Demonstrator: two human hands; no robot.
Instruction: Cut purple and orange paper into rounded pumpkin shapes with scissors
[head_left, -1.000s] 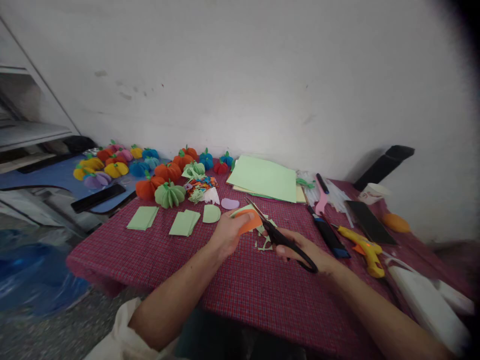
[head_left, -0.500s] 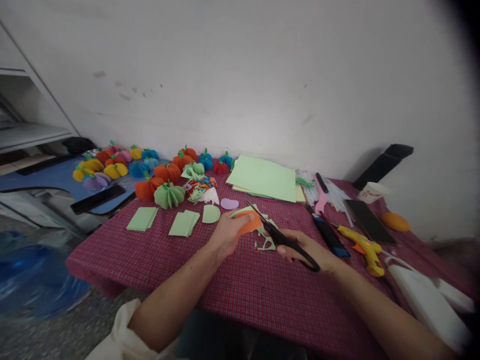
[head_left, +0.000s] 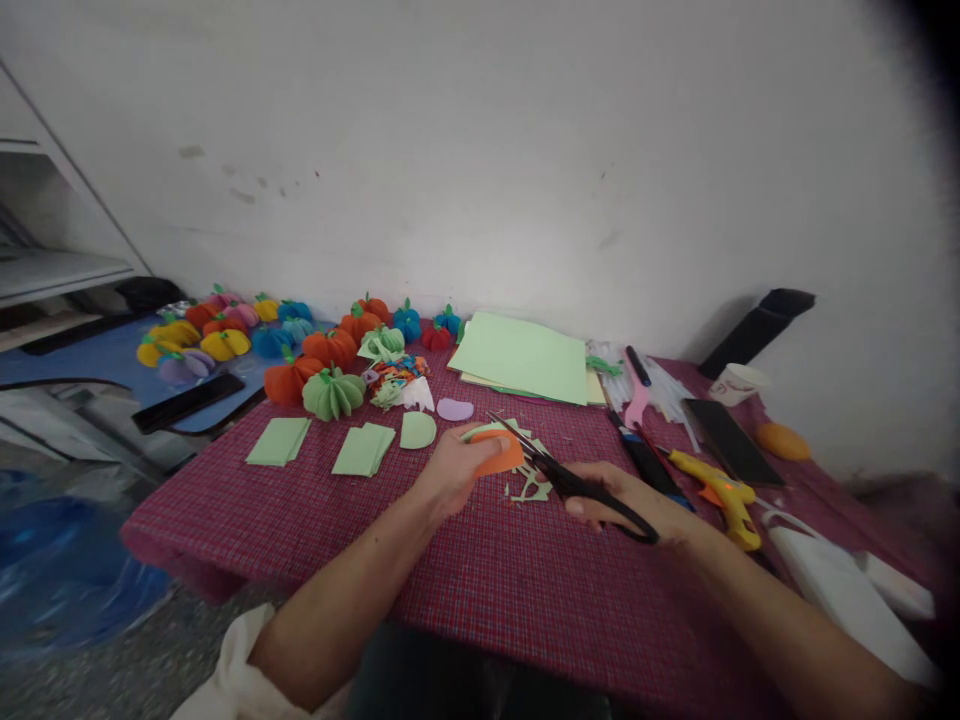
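My left hand [head_left: 454, 468] pinches an orange paper piece [head_left: 501, 456] together with light green paper behind it. In my right hand [head_left: 611, 492] are black-handled scissors [head_left: 581, 484], their blades reaching across the upper edge of the held papers. Light green offcuts [head_left: 534, 488] lie on the cloth beneath and behind the blades. Left of my left hand is a light green piece with rounded corners [head_left: 418, 431], and a small lilac paper oval [head_left: 455, 409] lies just beyond it.
Two stacks of green rectangles [head_left: 363, 449] lie on the checked tablecloth [head_left: 480, 580]. Paper pumpkins [head_left: 334, 393] crowd the back left. Large green sheets [head_left: 525, 360] rest near the wall. At right are a yellow glue gun [head_left: 724, 492], a black phone-like slab [head_left: 731, 440] and a paper cup [head_left: 739, 383].
The camera view has shifted slightly. The scissors' handles have swung a little to the right and the orange piece has turned slightly in my left hand.
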